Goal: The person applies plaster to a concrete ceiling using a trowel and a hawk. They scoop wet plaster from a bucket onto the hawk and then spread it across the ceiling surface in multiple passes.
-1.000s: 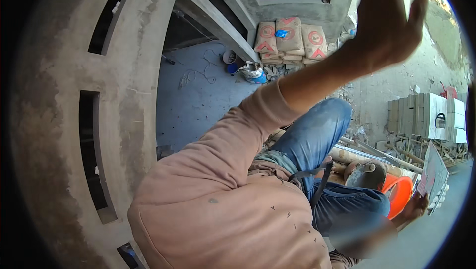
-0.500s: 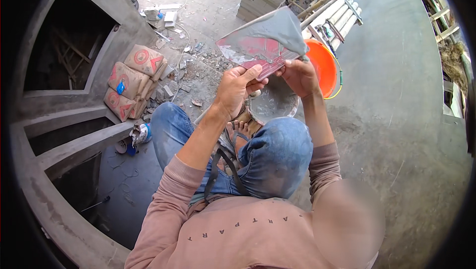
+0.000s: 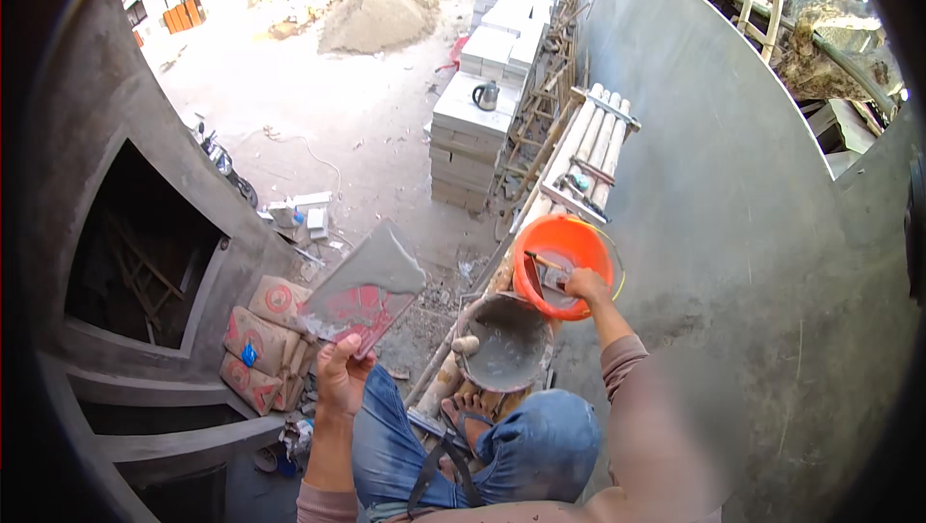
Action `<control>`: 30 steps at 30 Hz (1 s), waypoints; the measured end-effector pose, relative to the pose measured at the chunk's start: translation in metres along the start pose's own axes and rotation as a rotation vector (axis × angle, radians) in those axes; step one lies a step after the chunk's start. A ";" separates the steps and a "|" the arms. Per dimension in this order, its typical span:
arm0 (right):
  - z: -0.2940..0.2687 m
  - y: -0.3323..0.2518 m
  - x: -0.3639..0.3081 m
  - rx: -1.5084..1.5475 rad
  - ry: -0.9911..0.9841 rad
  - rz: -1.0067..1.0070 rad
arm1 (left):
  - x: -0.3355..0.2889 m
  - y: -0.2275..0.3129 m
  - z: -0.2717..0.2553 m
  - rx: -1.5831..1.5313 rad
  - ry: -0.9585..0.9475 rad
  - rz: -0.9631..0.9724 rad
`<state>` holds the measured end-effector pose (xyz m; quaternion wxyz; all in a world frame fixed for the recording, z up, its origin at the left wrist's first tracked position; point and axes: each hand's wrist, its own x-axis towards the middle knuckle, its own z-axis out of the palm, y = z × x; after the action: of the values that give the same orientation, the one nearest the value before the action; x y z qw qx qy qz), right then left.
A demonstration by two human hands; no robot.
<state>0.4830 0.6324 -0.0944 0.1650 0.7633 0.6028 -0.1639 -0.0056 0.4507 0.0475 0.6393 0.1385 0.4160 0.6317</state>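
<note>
My left hand [image 3: 345, 375] grips the near edge of a flat red board [image 3: 370, 303], held tilted up on the left. Wet grey cement covers most of its face. My right hand [image 3: 586, 286] reaches inside the right side of an orange bucket [image 3: 530, 284], fingers curled; what they hold there is hard to see. A wooden-handled tool [image 3: 548, 261] leans in that bucket. Nearer my feet stands a dark bucket [image 3: 508, 383] with grey cement inside, and a light rounded handle [image 3: 466, 344] sticks out at its left rim.
Under the buckets and my feet runs a platform of round poles [image 3: 441, 390]. A grey plastered wall [image 3: 694, 185] rises on the right. Stacked cement sacks [image 3: 253, 383] sit at left, by a wall opening. Farther ahead are pale blocks [image 3: 461, 161] with a kettle [image 3: 485, 96] and a sand heap [image 3: 378, 16].
My right hand has let go of the board and moved right into the orange bucket. My left hand has carried the board left. The view has tilted up, showing more yard.
</note>
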 end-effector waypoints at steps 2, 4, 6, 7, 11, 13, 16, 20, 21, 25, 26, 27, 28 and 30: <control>0.025 0.007 0.018 -0.217 -0.112 -0.029 | -0.004 -0.003 0.001 -0.028 -0.011 -0.017; 0.055 0.009 0.035 -0.264 -0.128 0.010 | -0.004 -0.005 0.001 -0.040 -0.047 -0.003; 0.083 -0.002 0.058 -0.297 -0.097 0.063 | -0.007 -0.005 -0.001 -0.048 -0.043 -0.026; 0.093 -0.003 0.068 -0.279 -0.105 0.037 | -0.007 -0.004 -0.002 -0.051 -0.043 -0.022; 0.111 -0.015 0.092 -0.150 -0.121 -0.096 | -0.005 0.000 -0.004 -0.021 0.011 -0.023; 0.109 -0.018 0.089 -0.082 -0.078 0.109 | -0.003 0.002 -0.004 -0.017 0.014 -0.010; 0.097 -0.021 0.073 -0.266 -0.270 0.162 | 0.000 0.002 -0.004 -0.026 0.035 -0.009; 0.075 -0.032 0.058 -0.239 -0.317 -0.066 | 0.005 -0.003 -0.008 -0.026 0.043 -0.037; 0.068 -0.034 0.058 -0.178 -0.356 0.048 | 0.007 -0.004 -0.009 -0.025 0.051 -0.037; 0.053 -0.032 0.060 0.181 0.420 0.298 | 0.013 -0.009 -0.011 0.012 0.049 -0.063; 0.054 -0.030 0.060 0.159 0.333 0.311 | 0.014 -0.010 -0.010 -0.016 0.054 -0.076; 0.056 -0.027 0.061 0.006 0.499 0.175 | 0.016 -0.013 -0.009 -0.019 0.057 -0.081; 0.059 -0.024 0.062 -0.170 0.596 0.083 | 0.018 -0.015 -0.006 -0.069 0.023 -0.113; 0.068 -0.019 0.064 -0.117 0.470 -0.016 | 0.020 -0.018 0.000 -0.122 -0.021 -0.143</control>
<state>0.4747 0.6618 -0.1847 0.0627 0.7646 0.6393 0.0523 0.0036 0.4660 0.0278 0.6943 0.0758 0.3788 0.6073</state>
